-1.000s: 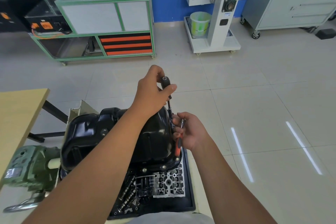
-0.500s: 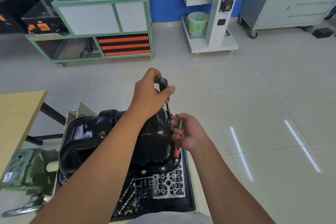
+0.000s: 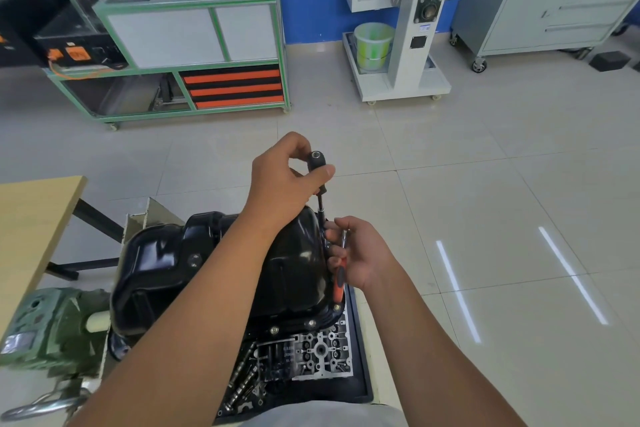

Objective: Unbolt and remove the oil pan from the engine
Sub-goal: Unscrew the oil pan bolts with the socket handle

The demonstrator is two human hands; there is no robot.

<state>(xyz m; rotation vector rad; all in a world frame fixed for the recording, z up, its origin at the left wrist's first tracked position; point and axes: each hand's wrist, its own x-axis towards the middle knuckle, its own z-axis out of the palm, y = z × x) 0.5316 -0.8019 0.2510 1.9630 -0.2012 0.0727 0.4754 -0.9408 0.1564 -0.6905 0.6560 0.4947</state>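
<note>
While my left hand [image 3: 282,180] clamps the driver handle [image 3: 318,163] mid-frame, my right hand [image 3: 363,253] grips an orange-handled tool [image 3: 341,276] beside the black oil pan [image 3: 214,267].

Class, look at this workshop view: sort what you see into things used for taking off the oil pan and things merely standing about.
In use:
- oil pan, black, bolted on the engine
- black-handled driver, gripped by the left hand
- orange-handled ratchet, in the right hand
- flange bolts

Standing about:
- green-framed cart
- white machine stand
- green bucket
- grey cabinet
- wooden table
</note>
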